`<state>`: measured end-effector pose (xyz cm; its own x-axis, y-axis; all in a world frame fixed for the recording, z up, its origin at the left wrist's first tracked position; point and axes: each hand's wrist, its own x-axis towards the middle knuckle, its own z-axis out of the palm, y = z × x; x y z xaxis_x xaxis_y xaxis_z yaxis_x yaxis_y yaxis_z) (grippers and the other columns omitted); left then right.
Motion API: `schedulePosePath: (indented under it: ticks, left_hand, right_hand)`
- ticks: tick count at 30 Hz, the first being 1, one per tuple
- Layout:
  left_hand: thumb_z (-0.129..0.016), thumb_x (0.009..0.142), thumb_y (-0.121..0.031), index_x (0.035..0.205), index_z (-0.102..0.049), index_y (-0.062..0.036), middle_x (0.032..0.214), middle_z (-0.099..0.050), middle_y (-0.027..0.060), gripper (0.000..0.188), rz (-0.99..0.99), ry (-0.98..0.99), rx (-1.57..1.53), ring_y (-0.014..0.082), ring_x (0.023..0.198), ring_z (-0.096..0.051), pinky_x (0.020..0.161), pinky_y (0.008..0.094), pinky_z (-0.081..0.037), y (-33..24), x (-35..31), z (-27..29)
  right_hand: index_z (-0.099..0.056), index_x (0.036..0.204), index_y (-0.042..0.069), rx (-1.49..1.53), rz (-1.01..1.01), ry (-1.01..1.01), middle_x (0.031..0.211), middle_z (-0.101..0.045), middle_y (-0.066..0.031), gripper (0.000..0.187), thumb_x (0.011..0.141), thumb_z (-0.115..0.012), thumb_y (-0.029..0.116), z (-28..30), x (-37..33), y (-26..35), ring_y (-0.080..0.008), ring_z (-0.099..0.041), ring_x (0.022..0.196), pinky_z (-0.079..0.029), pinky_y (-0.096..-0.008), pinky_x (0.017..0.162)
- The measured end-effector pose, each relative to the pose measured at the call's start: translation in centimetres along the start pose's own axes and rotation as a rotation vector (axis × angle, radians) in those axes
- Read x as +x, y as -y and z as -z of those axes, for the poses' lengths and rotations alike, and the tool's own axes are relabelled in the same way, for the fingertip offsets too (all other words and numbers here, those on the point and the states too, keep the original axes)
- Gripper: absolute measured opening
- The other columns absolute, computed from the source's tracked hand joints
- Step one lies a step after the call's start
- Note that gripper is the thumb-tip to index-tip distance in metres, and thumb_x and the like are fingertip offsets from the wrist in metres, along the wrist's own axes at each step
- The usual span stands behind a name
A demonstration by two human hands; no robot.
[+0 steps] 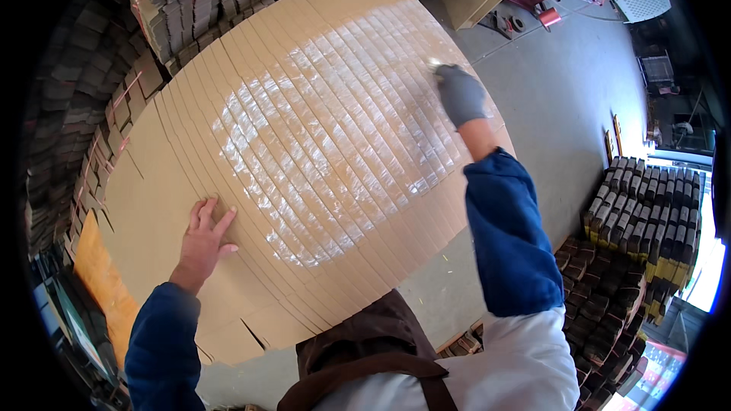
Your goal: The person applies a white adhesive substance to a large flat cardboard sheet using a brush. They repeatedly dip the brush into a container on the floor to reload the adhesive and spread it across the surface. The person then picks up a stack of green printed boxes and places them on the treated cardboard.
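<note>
Fanned cardboard sheets in front of brown apron, long axis lower left to upper right. Easily ten-plus, exact count tricky. White shiny smear across middle. Bare left hand, fingers spread on cardboard. Gloved right hand blurry, can't tell grip.

No words or numbers can be read.

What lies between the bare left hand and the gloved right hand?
In the head view, overlapping cardboard with a wide, shiny whitish smear.
</note>
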<state>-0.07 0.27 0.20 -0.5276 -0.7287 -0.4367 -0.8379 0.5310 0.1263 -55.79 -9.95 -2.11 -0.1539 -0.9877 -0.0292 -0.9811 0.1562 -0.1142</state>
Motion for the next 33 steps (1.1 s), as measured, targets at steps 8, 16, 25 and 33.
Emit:
schedulePosePath:
  ticks: [8,16,25,33]
  left_hand:
    - [-0.083,0.069,-0.036,0.142,-0.045,-0.0257,0.15,-0.027,0.0132,0.083,0.008,0.013,0.001,0.038,0.137,-0.028,0.109,0.0421,-0.04,0.1,-0.3,-0.1]
    - [-0.081,0.071,-0.039,0.144,-0.044,-0.025,0.15,-0.027,0.0142,0.083,0.014,0.019,0.076,0.0378,0.137,-0.027,0.11,0.0414,-0.04,-0.1,-0.2,0.0]
    - [-0.079,0.075,-0.04,0.145,-0.042,-0.0258,0.15,-0.027,0.014,0.081,0.006,0.043,0.084,0.0365,0.137,-0.028,0.109,0.0397,-0.041,0.0,-0.5,0.2]
    - [-0.081,0.072,-0.036,0.144,-0.043,-0.0253,0.149,-0.029,0.0136,0.082,0.01,0.014,0.021,0.0368,0.137,-0.029,0.105,0.0406,-0.046,0.0,-0.7,0.3]
  right_hand:
    - [-0.068,0.1,0.017,-0.029,0.264,-0.048,0.091,-0.069,-0.0058,0.027,0.077,-0.059,0.005,0.4,-12.8,7.0,-0.029,-0.066,0.071,-0.054,-0.0414,0.059]
    - [-0.068,0.101,0.016,0.085,0.074,0.008,0.103,-0.068,-0.0047,0.017,0.085,-0.065,0.019,1.1,-10.4,6.6,-0.0304,-0.068,0.079,-0.054,-0.0419,0.068]
    - [-0.065,0.098,0.017,0.163,0.107,-0.055,0.093,-0.067,-0.0108,0.013,0.089,-0.06,0.024,2.4,-3.7,9.1,-0.0344,-0.066,0.079,-0.052,-0.0454,0.07]
    - [-0.064,0.091,0.01,0.173,0.222,-0.114,0.086,-0.068,-0.0154,0.016,0.091,-0.053,0.023,1.8,-1.2,10.2,-0.0359,-0.068,0.078,-0.053,-0.0488,0.068]
